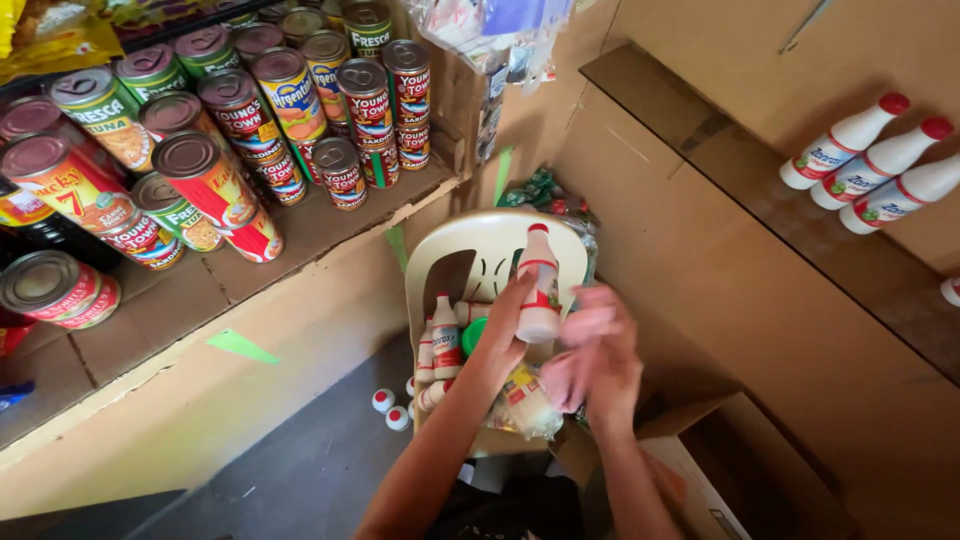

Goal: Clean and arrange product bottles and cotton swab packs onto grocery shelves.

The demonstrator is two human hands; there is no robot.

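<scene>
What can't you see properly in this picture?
- Head view: the right hand is smeared by motion blur, so its grip cannot be told.
- Plastic chair: its seat is covered by bottles, packets and both arms.
- Left hand hides the lower part of the white bottle.
- Cardboard box: cut off by the bottom edge.

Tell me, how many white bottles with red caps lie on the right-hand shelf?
3. The nearest bottle, the middle bottle and the far bottle lie side by side on the shelf; more may be out of frame.

White bottle (540, 285) with red cap and red label band; cream plastic chair (470, 250); red-and-yellow labelled cans (215, 185) with brownish lids; brown cardboard shelf (300, 240); green tape (240, 346).
</scene>
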